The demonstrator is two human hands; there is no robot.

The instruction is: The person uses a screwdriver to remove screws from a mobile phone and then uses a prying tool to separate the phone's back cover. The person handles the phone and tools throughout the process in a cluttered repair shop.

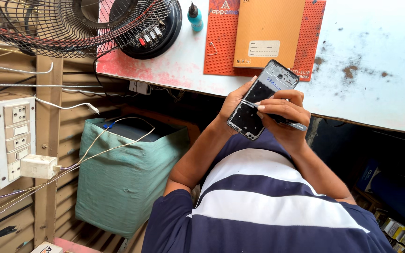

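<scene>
Back cover's off, phone insides bared, centre frame.
My left hand (pixel 233 105) grips the opened phone (pixel 263 99); right hand (pixel 284 112) fingers pinch tweezers (pixel 277 118) onto it, nothing lifted yet.

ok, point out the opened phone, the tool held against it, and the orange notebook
opened phone (pixel 277 79), head view, upper inner frame.
tool (pixel 290 123), head view, dark handle by the right hand's knuckles.
orange notebook (pixel 268 23), head view, middle of cover.

Notebook (pixel 268 33) on mat (pixel 312 28) on table (pixel 376 61), fan (pixel 71 23) left, bottle (pixel 194 18) between
</scene>
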